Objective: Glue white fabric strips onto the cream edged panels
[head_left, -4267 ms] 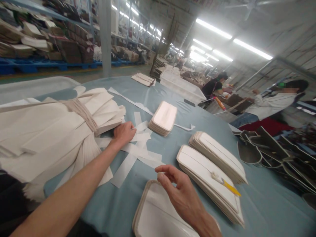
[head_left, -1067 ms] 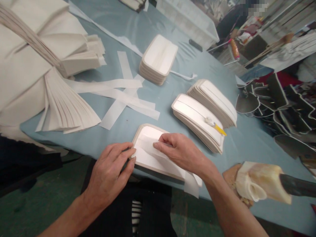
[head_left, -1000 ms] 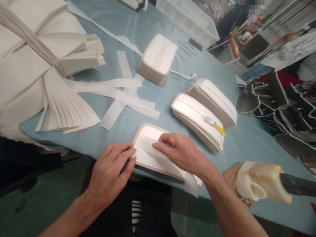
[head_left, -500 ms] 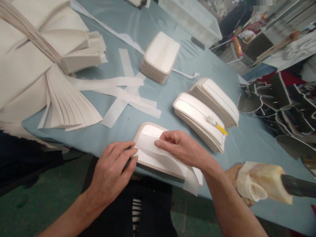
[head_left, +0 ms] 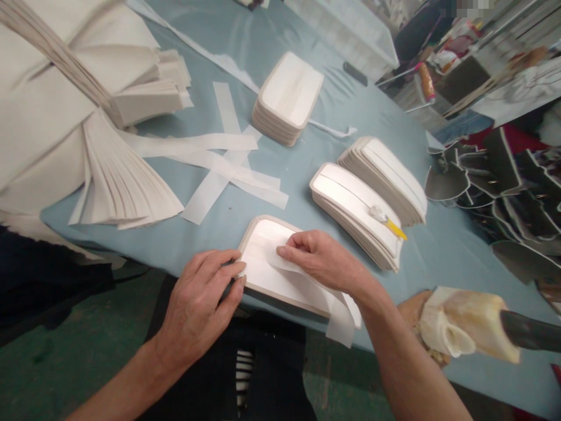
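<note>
Papery matt strip (head_left: 340,324), smooth panel (head_left: 269,279); faintly glossy tabletop (head_left: 456,257)

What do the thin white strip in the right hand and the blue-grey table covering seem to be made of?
The thin white strip in the right hand: matte, perhaps paper or nonwoven fabric, as it curves and its end droops. The blue-grey table covering: soft sheen, possibly vinyl or coated cloth; its wrinkles catch light.

— Thin translucent white strip (head_left: 342,323)?
— Part-hidden beneath the right hand (head_left: 313,257).
— Layered cream fabric bundle (head_left: 39,140)?
— Cut off, left edge.
— Translucent white plastic bin (head_left: 350,35)?
— Cropped, top edge.
— Smooth black handle (head_left: 532,331)?
— Cut off, right edge.
— Dark-grey, pale-edged pieces (head_left: 502,164)?
— Blurred, cropped at right; material indeterminable.
</note>
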Available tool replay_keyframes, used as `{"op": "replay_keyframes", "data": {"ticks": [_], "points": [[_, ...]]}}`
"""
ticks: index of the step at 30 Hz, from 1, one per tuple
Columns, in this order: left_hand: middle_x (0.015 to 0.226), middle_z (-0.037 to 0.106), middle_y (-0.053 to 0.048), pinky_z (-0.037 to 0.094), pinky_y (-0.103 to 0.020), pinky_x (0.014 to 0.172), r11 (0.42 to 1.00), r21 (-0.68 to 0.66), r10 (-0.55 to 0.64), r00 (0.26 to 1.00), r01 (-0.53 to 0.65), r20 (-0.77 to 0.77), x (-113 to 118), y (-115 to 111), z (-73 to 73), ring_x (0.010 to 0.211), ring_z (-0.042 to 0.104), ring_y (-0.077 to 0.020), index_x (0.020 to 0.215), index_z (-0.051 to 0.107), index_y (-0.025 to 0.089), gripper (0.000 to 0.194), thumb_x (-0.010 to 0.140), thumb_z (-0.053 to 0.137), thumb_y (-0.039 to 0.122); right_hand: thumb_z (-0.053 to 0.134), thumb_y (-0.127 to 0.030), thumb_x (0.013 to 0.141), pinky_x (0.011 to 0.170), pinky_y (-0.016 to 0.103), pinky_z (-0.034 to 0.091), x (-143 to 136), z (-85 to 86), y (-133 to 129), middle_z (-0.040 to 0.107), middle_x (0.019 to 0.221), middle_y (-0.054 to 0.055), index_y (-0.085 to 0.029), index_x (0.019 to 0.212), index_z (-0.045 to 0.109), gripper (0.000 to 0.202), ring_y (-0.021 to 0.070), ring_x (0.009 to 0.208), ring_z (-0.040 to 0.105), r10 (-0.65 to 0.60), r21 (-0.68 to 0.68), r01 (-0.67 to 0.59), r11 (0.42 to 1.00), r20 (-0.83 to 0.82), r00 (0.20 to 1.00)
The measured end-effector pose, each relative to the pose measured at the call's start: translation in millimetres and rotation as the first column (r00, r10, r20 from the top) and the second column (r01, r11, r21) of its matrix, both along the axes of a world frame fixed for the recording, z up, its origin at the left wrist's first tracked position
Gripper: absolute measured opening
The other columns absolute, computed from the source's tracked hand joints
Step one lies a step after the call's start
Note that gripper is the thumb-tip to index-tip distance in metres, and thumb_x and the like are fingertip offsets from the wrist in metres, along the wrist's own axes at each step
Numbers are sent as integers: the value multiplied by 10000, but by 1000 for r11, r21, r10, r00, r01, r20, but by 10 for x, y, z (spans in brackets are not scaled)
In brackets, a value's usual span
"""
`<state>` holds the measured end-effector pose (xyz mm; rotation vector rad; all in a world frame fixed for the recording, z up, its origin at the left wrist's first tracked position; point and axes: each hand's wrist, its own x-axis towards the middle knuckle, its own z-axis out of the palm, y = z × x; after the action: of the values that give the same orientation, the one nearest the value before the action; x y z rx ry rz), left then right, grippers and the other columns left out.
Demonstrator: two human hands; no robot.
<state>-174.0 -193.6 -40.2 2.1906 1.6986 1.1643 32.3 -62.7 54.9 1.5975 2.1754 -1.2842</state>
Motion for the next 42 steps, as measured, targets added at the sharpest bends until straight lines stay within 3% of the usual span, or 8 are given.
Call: {"op": "replay_keyframes", "data": {"ticks": [8,14,21,32,38,42], "points": [[1195,756,-103,573,-435,1040,1000,11,11,1000,-11,19,-27,52,50,1102,694,-252,1167,658,202,216,980,656,93,571,-464,978,597,303,258,-22,27,-21,416,629,-48,-204,683,520,396,118,621,370,-12,36,10,999,54,998],[1179,784,-94,575,-444,1022,999,36,-8,1000,7,19,-71,286,109,1090,711,-256,1153,701,201,179,1011,618,130,570,-450,1001,623,306,263,-23,20,-32,469,660,-35,-199,697,554,395,128,653,396,-9,69,4,998,74,997],[1148,800,-72,567,-462,1020,999,-41,-28,999,27,-21,-120,543,115,1092,734,-266,1136,724,224,186,1067,553,247,583,-355,1013,639,307,249,-26,48,-46,495,655,-37,-196,681,537,371,124,646,390,3,79,-8,997,66,998],[989,758,-75,518,-439,861,992,-49,-122,981,116,-151,-49,616,173,925,675,-275,1073,731,215,232,1078,503,258,606,-326,1034,651,307,235,-70,67,-57,420,649,-48,-189,659,533,406,119,651,327,25,115,-33,993,72,997],[955,737,-73,474,-449,834,987,-100,-146,962,126,-231,-41,648,126,868,614,-289,1047,713,220,239,1083,492,303,593,-360,1041,642,312,232,-24,57,-74,445,649,-40,-193,652,533,427,123,643,326,41,147,-49,988,58,997],[961,742,-88,471,-458,841,983,-119,-166,956,141,-241,-51,666,109,869,604,-303,1047,718,208,283,1086,462,323,636,-388,1017,646,302,254,101,97,-85,501,661,-37,-185,712,621,367,124,657,390,-1,127,-7,992,61,998]]}}
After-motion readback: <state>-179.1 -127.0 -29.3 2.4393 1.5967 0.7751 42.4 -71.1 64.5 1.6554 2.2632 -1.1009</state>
